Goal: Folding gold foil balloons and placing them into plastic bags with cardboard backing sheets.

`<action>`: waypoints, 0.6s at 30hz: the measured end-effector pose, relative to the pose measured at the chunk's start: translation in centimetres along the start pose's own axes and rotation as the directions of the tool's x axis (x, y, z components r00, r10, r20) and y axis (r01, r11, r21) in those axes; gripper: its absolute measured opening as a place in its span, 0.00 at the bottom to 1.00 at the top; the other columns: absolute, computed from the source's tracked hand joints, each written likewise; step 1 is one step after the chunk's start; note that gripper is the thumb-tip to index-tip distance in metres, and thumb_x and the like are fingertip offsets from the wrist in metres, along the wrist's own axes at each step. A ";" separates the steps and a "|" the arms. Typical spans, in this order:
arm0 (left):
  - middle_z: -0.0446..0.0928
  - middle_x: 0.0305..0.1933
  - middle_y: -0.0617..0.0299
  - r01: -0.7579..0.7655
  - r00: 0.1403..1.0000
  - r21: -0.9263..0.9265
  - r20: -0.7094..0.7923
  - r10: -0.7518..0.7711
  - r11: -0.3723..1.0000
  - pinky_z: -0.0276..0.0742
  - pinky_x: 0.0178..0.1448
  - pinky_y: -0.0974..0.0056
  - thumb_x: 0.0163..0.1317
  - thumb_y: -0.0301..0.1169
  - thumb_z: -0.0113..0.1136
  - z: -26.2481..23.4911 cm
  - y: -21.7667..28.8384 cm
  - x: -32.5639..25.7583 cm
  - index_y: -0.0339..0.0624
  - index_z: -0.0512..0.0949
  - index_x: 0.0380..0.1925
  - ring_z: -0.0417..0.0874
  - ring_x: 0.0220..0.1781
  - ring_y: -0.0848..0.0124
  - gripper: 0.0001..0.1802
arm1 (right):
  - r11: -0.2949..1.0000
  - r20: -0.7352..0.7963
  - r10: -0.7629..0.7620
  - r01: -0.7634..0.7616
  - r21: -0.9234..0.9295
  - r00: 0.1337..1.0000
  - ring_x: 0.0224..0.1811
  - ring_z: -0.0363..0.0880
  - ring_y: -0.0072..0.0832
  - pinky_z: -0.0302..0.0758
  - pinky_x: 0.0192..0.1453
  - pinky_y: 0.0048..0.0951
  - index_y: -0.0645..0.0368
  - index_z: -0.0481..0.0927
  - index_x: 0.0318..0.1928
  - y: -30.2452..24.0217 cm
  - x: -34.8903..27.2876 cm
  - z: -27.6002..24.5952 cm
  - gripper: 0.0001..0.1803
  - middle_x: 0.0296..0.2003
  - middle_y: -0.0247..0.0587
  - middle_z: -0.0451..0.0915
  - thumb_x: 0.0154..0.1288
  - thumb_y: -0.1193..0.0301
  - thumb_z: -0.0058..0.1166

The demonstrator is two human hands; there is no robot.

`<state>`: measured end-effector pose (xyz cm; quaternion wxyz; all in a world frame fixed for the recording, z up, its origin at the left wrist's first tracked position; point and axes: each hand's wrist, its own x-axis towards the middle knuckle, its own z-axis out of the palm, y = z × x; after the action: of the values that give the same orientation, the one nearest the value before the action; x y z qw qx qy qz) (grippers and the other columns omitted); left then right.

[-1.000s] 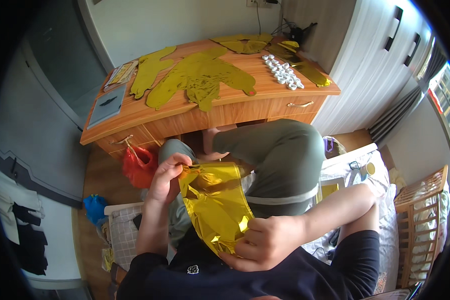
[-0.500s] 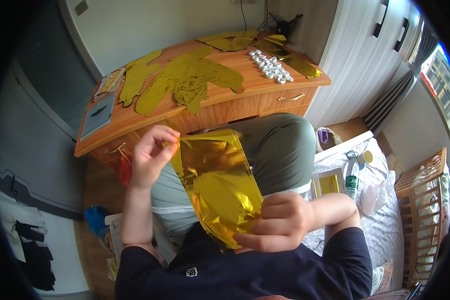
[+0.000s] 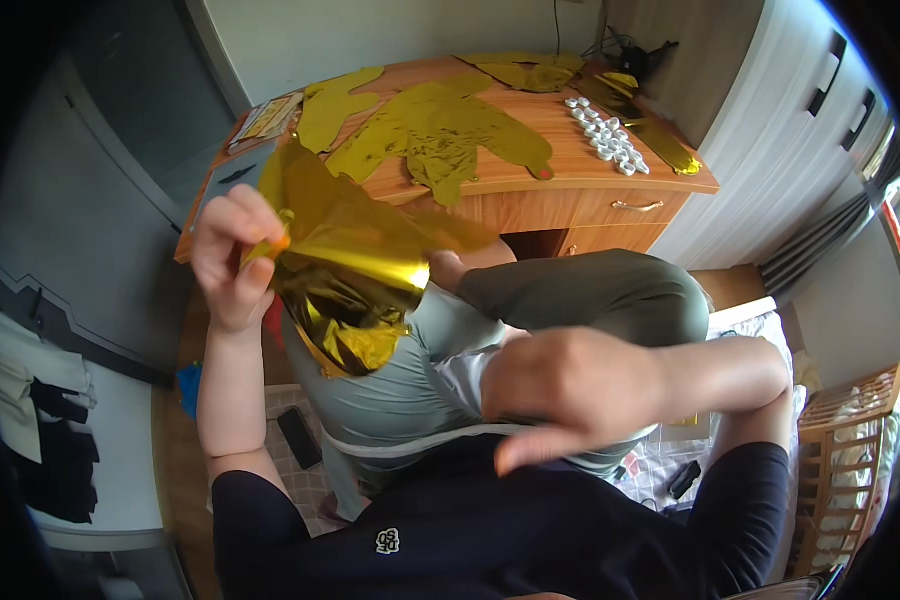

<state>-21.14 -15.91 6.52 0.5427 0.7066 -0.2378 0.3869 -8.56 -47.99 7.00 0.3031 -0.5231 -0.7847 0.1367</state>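
My left hand (image 3: 238,258) is raised and pinches one end of a thin, shiny gold foil balloon (image 3: 355,245), flat and uninflated, at a small orange spot. From there the foil spreads over my lap, smeared at its right edge by motion. My right hand (image 3: 570,390) is off the foil, over my lap to the right; it is blurred, with the thumb held away from the fingers and nothing seen in it. Beyond my knees, flat gold foil balloons (image 3: 450,135) lie on the wooden desk (image 3: 560,130), one with a red spot at its tip.
Several small white rings (image 3: 610,138), perhaps ribbon rolls, sit at the desk's right side. A grey flat device (image 3: 225,185) and papers (image 3: 270,118) lie at its left. On the bed are a black phone (image 3: 300,437) and a small dark object (image 3: 683,480). A wooden crib (image 3: 820,500) stands right.
My right hand has let go of the foil and moved away from it. My left hand has shifted left and slightly up with the foil, which now swings loose. The view has turned left.
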 end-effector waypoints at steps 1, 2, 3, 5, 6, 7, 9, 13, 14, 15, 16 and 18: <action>0.72 0.40 0.61 -0.070 0.998 -0.019 -0.007 0.070 0.997 0.66 0.47 0.72 0.60 0.36 0.73 0.1 0.3 -0.3 0.45 0.71 0.39 0.71 0.39 0.75 0.18 | 0.972 0.036 0.185 -0.188 0.142 0.982 0.43 0.80 0.46 0.77 0.49 0.42 0.63 0.80 0.40 0.5 0.2 -0.7 0.23 0.37 0.47 0.79 0.71 0.51 0.58; 0.72 0.38 0.63 -0.139 0.990 -0.042 -0.014 0.138 0.989 0.66 0.46 0.72 0.59 0.37 0.74 0.7 0.7 -0.3 0.46 0.70 0.37 0.70 0.36 0.76 0.20 | 0.914 0.057 0.310 -0.314 0.257 0.949 0.47 0.80 0.41 0.75 0.55 0.39 0.64 0.81 0.45 1.4 0.2 -1.3 0.28 0.41 0.47 0.81 0.75 0.47 0.49; 0.71 0.35 0.65 -0.173 0.985 -0.105 -0.032 0.170 0.979 0.66 0.45 0.72 0.58 0.40 0.76 1.9 1.0 -0.4 0.49 0.68 0.34 0.69 0.33 0.77 0.22 | 0.784 0.083 0.457 -0.445 0.433 0.885 0.50 0.79 0.38 0.75 0.57 0.37 0.64 0.81 0.49 2.5 0.0 -1.2 0.33 0.45 0.45 0.81 0.76 0.43 0.43; 0.72 0.35 0.68 -0.220 0.975 -0.144 -0.014 0.220 0.965 0.68 0.44 0.71 0.56 0.39 0.78 3.4 1.9 -0.7 0.52 0.71 0.34 0.71 0.32 0.78 0.20 | 0.419 0.249 0.585 -0.550 0.723 0.772 0.56 0.78 0.33 0.73 0.63 0.35 0.67 0.77 0.58 4.3 0.1 -0.6 0.43 0.53 0.44 0.80 0.76 0.35 0.32; 0.73 0.35 0.69 -0.249 0.967 -0.148 0.007 0.253 0.957 0.70 0.45 0.71 0.56 0.37 0.78 4.1 2.2 -0.9 0.52 0.73 0.33 0.73 0.32 0.78 0.18 | 0.209 0.354 0.563 -0.543 0.813 0.747 0.59 0.76 0.31 0.72 0.66 0.35 0.70 0.73 0.63 5.0 0.2 -0.2 0.50 0.58 0.45 0.78 0.74 0.31 0.28; 0.75 0.36 0.68 -0.236 0.970 -0.175 0.020 0.243 0.956 0.73 0.45 0.71 0.56 0.35 0.78 5.1 3.1 -1.4 0.52 0.76 0.31 0.76 0.33 0.78 0.16 | 0.091 0.411 0.528 -0.530 0.843 0.744 0.62 0.73 0.29 0.70 0.67 0.33 0.69 0.72 0.65 5.4 0.5 0.5 0.51 0.61 0.45 0.75 0.72 0.29 0.28; 0.81 0.38 0.66 -0.217 0.962 -0.294 0.099 0.255 0.931 0.80 0.46 0.70 0.54 0.30 0.79 6.3 3.5 -1.3 0.51 0.82 0.28 0.84 0.36 0.75 0.11 | 0.005 0.393 0.475 -0.450 0.893 0.787 0.63 0.71 0.30 0.69 0.67 0.34 0.64 0.58 0.74 5.7 0.9 2.0 0.54 0.65 0.49 0.70 0.69 0.28 0.34; 0.84 0.36 0.57 -0.352 0.872 -0.403 0.186 0.453 0.844 0.81 0.39 0.65 0.53 0.23 0.77 7.3 3.0 -0.7 0.43 0.82 0.28 0.85 0.30 0.71 0.10 | -0.167 0.292 0.592 -0.241 0.956 0.751 0.61 0.70 0.34 0.69 0.66 0.39 0.58 0.46 0.78 6.6 1.4 4.4 0.54 0.67 0.55 0.66 0.68 0.35 0.51; 0.85 0.36 0.56 -0.409 0.816 -0.460 0.202 0.542 0.788 0.81 0.38 0.64 0.52 0.21 0.77 7.8 2.4 0.0 0.42 0.81 0.27 0.85 0.29 0.70 0.10 | -0.173 0.256 0.666 -0.189 0.967 0.700 0.61 0.70 0.34 0.70 0.66 0.40 0.58 0.45 0.79 7.0 1.5 4.9 0.54 0.68 0.56 0.65 0.68 0.38 0.55; 0.85 0.38 0.57 -0.381 0.818 -0.453 0.242 0.522 0.806 0.81 0.37 0.64 0.53 0.22 0.76 7.8 2.6 -0.3 0.42 0.81 0.27 0.85 0.29 0.70 0.10 | -0.225 0.269 0.663 -0.156 0.962 0.698 0.71 0.66 0.38 0.65 0.71 0.42 0.57 0.43 0.79 7.4 1.6 5.2 0.47 0.68 0.49 0.67 0.74 0.50 0.54; 0.86 0.39 0.59 -0.376 0.805 -0.436 0.283 0.521 0.818 0.81 0.36 0.65 0.53 0.23 0.76 7.9 2.7 -0.4 0.43 0.80 0.27 0.85 0.28 0.70 0.10 | -0.231 0.274 0.660 -0.158 0.960 0.700 0.71 0.66 0.38 0.65 0.71 0.42 0.57 0.43 0.79 7.2 2.1 5.2 0.47 0.68 0.49 0.67 0.74 0.50 0.54; 0.86 0.40 0.60 -0.334 0.767 -0.352 0.437 0.469 0.875 0.81 0.36 0.67 0.55 0.24 0.75 7.0 3.4 -1.2 0.44 0.79 0.26 0.84 0.28 0.72 0.10 | -0.203 0.212 0.746 -0.088 0.975 0.631 0.71 0.67 0.37 0.66 0.71 0.43 0.59 0.47 0.78 6.7 2.9 5.4 0.44 0.68 0.47 0.67 0.74 0.57 0.56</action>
<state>-22.34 -23.71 6.77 0.4494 0.6399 -0.5665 0.2602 -7.76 -42.08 0.21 0.6761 -0.4095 -0.1054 0.6033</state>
